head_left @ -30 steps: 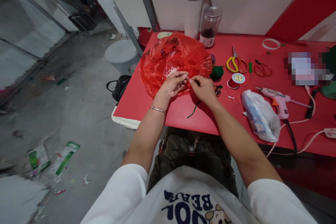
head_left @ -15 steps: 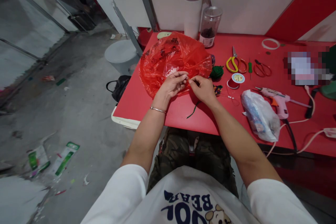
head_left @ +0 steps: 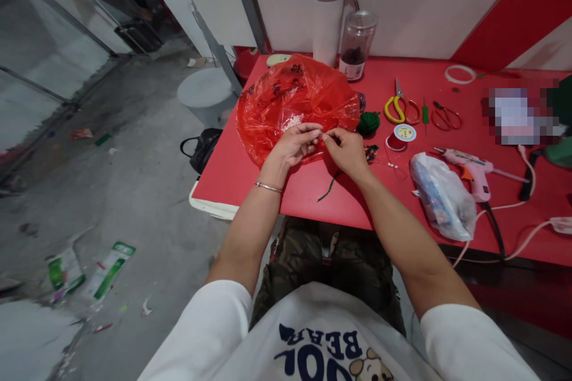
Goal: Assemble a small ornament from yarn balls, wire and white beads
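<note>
Fingertip to fingertip, my left hand (head_left: 298,143) and my right hand (head_left: 345,152) meet over the near edge of a crumpled red plastic bag (head_left: 322,86). Both hands are closed in a pinch; whatever sits between the fingers is too small to make out. Just behind my left fingers, a small clear packet of white beads (head_left: 291,121) lies on the bag. Below my right hand a short dark green cord (head_left: 328,189) rests on the table. Beyond that hand are a ball of green yarn (head_left: 369,124), a multicoloured yarn bundle (head_left: 370,153) and a spool of red thread (head_left: 401,137).
On the red table (head_left: 308,196) to the right lie yellow-handled scissors (head_left: 395,108), red pliers (head_left: 447,117), a green-handled tool (head_left: 425,113), a pink glue gun (head_left: 476,172) with its cable, and a white plastic bag (head_left: 444,196). A clear jar (head_left: 358,44) stands at the back.
Almost nothing differs. The fingertips of both hands have shifted very slightly while staying pinched together in the same place.
</note>
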Motion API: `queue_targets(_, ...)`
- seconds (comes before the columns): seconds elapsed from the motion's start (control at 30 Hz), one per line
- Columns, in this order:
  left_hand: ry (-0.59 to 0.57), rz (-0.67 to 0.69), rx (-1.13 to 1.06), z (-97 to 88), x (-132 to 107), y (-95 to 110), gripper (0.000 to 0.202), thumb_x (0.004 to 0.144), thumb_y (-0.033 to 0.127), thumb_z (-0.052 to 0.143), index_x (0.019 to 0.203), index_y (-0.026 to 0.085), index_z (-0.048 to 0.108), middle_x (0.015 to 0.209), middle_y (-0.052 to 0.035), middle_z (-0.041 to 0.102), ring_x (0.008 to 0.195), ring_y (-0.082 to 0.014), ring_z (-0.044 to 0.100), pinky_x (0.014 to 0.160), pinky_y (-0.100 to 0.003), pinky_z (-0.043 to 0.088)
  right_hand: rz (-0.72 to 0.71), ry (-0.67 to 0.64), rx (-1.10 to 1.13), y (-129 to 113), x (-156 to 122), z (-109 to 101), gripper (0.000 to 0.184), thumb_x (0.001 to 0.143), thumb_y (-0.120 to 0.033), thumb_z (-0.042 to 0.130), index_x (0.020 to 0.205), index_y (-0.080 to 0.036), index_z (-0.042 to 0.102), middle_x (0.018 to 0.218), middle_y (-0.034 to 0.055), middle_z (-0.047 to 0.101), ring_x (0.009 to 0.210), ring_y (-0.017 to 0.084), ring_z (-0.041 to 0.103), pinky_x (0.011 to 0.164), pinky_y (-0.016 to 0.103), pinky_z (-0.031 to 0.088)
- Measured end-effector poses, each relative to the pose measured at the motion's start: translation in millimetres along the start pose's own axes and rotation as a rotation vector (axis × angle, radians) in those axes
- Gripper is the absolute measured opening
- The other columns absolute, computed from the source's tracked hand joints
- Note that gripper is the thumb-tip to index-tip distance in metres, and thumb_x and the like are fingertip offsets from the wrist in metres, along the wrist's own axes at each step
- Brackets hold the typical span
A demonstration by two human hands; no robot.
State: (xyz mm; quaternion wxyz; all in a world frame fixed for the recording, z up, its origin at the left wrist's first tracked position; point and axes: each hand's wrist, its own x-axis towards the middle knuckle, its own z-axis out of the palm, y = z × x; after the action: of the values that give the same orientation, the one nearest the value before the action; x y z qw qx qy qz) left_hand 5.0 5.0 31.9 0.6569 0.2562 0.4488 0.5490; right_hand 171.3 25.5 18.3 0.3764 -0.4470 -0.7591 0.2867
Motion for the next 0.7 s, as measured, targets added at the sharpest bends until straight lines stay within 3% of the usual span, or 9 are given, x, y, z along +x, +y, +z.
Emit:
queue_targets(0.27, 0.054, 0.104, 0.151, 1.3, 2, -2, 0.02, 0.078, 0.011, 0.089, 0.073, 0.013, 0.069, 0.06, 0.0007, 0.066, 0.049, -0.005, 0.054, 0.047, -0.016, 0.038, 0.01, 0.016, 0.01, -1, -1, 1, 0.021, 0.094, -0.033, 0.063, 0.085, -0.02, 0.077, 0.079, 0.0045, 0.077, 0.068, 0.017, 0.063, 0.071, 0.031, 0.046)
queue_targets(0.33, 0.059, 0.119, 0.196, 2.8, 0, -2, 0.023, 0.077, 0.014, 0.09, 0.07, 0.013, 0.068, 0.058, 0.0003, 0.065, 0.048, -0.0053, 0.053, 0.046, -0.017, 0.035, 0.025, 0.029, 0.037, -3, -1, 0, 0.018, 0.089, -0.032, 0.067, 0.094, -0.02, 0.078, 0.082, 0.0042, 0.078, 0.068, 0.017, 0.063, 0.072, 0.031, 0.048)
queue_targets(0.47, 0.022, 0.152, 0.264, 4.1, -2, -2, 0.027, 0.075, 0.019, 0.094, 0.068, 0.013, 0.068, 0.056, 0.0008, 0.062, 0.046, -0.0046, 0.049, 0.046, -0.018, 0.033, 0.007, -0.005, 0.099, -7, -2, -2, 0.029, 0.086, -0.032, 0.069, 0.109, -0.019, 0.079, 0.085, 0.004, 0.078, 0.069, 0.017, 0.064, 0.072, 0.031, 0.051)
queue_targets(0.57, 0.027, 0.187, 0.207, 4.2, -4, 0, 0.029, 0.077, 0.021, 0.092, 0.068, 0.015, 0.065, 0.057, 0.0035, 0.06, 0.045, -0.0033, 0.043, 0.046, -0.018, 0.031, -0.016, -0.024, 0.111, -10, -4, -6, 0.021, 0.087, -0.033, 0.064, 0.089, -0.019, 0.079, 0.076, 0.0032, 0.075, 0.066, 0.017, 0.063, 0.07, 0.031, 0.049)
queue_targets(0.7, 0.057, 0.233, 0.157, 4.3, -6, 4, 0.031, 0.079, 0.022, 0.091, 0.069, 0.016, 0.062, 0.059, 0.0056, 0.053, 0.048, -0.0033, 0.042, 0.048, -0.018, 0.031, -0.007, -0.097, 0.143, -14, -7, -13, 0.028, 0.088, -0.036, 0.06, 0.067, -0.02, 0.069, 0.06, 0.0009, 0.064, 0.061, 0.016, 0.058, 0.064, 0.03, 0.047)
